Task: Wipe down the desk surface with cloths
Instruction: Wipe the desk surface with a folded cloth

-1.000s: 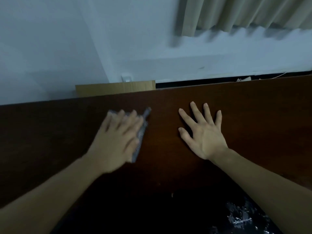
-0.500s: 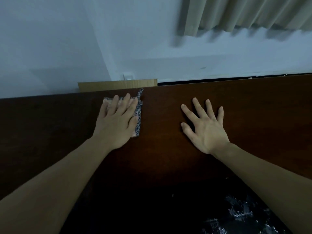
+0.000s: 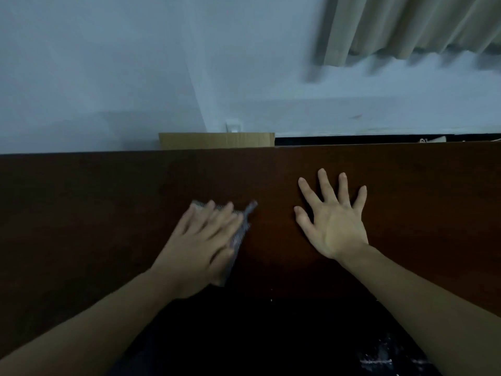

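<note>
left hand presses cloth flat on desk.

Your counter is dark reddish-brown; the cloth is grey-and-white checked, the curtain beige, the wall pale blue-white.

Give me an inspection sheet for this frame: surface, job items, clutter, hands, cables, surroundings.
Surface: dark brown wooden desk, bare where visible; near edge in deep shadow.
Job's things: one grey patterned cloth, flat on the desk, mostly hidden under the left hand and motion-blurred.
Clutter: nothing seen on the desktop.
Hands: left hand presses the cloth with straight fingers; right hand lies flat, fingers spread, on bare wood, apart from the cloth.
Cables: a pale cord-like shape behind the far edge, too small to tell.
Surroundings: white wall, beige curtain, light wooden panel behind the desk, small white wall fitting.
</note>
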Available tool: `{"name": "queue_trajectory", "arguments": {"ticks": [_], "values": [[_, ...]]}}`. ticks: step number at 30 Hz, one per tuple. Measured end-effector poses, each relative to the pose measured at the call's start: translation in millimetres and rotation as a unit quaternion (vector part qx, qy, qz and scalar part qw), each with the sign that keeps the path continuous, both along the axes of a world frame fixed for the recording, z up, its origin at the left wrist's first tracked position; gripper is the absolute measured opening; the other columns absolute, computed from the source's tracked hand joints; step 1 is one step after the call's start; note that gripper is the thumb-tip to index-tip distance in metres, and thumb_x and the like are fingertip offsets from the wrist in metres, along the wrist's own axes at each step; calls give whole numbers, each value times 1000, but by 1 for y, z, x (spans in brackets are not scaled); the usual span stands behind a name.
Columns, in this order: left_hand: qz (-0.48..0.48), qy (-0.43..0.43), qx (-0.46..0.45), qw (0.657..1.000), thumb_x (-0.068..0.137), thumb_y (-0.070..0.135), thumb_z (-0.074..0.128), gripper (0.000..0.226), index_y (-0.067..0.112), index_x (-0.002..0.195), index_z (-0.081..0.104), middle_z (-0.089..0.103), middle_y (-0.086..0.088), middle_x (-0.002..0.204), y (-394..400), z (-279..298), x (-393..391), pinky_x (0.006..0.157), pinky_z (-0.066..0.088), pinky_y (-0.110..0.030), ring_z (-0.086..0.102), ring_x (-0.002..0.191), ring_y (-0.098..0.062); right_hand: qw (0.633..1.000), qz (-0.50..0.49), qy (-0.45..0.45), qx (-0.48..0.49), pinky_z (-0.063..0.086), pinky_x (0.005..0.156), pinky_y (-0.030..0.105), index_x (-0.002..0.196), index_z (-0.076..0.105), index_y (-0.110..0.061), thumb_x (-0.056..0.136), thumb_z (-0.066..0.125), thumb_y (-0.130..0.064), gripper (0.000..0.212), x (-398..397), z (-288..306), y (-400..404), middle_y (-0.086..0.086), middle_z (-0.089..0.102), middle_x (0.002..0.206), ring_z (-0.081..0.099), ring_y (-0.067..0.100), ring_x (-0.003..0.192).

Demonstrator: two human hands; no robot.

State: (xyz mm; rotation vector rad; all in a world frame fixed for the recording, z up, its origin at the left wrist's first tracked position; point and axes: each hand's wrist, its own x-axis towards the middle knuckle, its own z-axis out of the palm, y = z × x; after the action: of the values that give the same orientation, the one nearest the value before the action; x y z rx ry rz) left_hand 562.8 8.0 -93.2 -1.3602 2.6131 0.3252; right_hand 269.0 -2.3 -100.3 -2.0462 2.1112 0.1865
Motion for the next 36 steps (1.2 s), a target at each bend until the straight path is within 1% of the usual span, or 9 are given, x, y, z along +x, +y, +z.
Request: {"name": "queue_trajectory", "arguments": {"ticks": [6, 12, 16, 21, 24, 27, 30, 33, 36], "values": [[170, -11, -15, 985, 87, 61, -18, 65, 40, 147, -31, -31, 11, 159, -17, -5, -38, 123, -15, -50, -26, 151, -20, 1000, 6, -16, -4, -7, 117, 72, 162, -1, -39, 101, 11, -64, 67, 0, 1, 0, 6, -11, 170, -16, 44, 153], [92, -20, 13, 995, 90, 62, -26, 65, 37, 151, -29, -23, 8, 165, 48, 1, -47, 125, -5, -51, -23, 152, -21, 1000, 14, -22, -6, -5, 117, 73, 162, 0, -38, 101, 11, -63, 67, -2, 3, 2, 7, -10, 170, -16, 45, 153], [29, -15, 21, 999, 108, 53, 11, 59, 32, 162, 1, 2, 6, 170, 72, 0, -29, 122, 4, -48, -2, 157, -22, 1000, 14, -20, -4, -4, 117, 73, 162, 0, -38, 101, 10, -63, 67, -1, 5, 3, 7, -10, 170, -15, 45, 153], [37, -16, -10, 999, 95, 65, -15, 62, 44, 152, -26, -31, 15, 161, 38, -3, -21, 122, -17, -40, -27, 151, -15, 1000, 17, -21, -4, -5, 117, 72, 162, 0, -38, 102, 11, -62, 66, 0, 6, 3, 7, -10, 170, -15, 45, 153], [107, -21, -17, 994, 86, 67, -23, 67, 42, 148, -31, -31, 14, 161, 1, -2, -27, 124, -15, -44, -28, 151, -18, 1000, 20, -13, 0, -5, 116, 73, 162, -2, -38, 102, 11, -62, 66, 1, 6, 2, 8, -10, 170, -15, 46, 152], [141, -15, -13, 990, 86, 62, -18, 70, 39, 151, -24, -24, 9, 164, -14, -1, -37, 124, -11, -49, -25, 152, -20, 1000, 20, 10, 12, -6, 115, 74, 161, -3, -37, 102, 13, -61, 66, 2, 10, -1, 8, -11, 170, -14, 46, 153], [87, -31, 8, 996, 88, 63, -16, 69, 37, 153, -22, -23, 7, 165, 9, 1, -34, 125, -7, -52, -21, 153, -22, 999, 33, 39, 11, -6, 114, 76, 162, -1, -35, 104, 18, -56, 65, 12, 19, -2, 2, -10, 171, -16, 43, 153], [4, -40, -10, 999, 104, 55, 1, 62, 31, 161, 4, 5, 3, 169, 44, 0, -5, 122, 7, -51, 6, 156, -27, 999, 43, -13, 13, -7, 116, 73, 162, -1, -37, 105, 25, -53, 64, 48, 27, -1, -1, -12, 170, -19, 42, 153], [-15, -35, 19, 999, 108, 52, 13, 59, 29, 162, 15, 12, 4, 169, 52, -3, 30, 119, 11, -49, 11, 156, -25, 997, 37, -72, 19, -8, 117, 71, 162, 1, -36, 106, 27, -51, 63, 93, 28, -1, -1, -12, 170, -19, 40, 153]]}}
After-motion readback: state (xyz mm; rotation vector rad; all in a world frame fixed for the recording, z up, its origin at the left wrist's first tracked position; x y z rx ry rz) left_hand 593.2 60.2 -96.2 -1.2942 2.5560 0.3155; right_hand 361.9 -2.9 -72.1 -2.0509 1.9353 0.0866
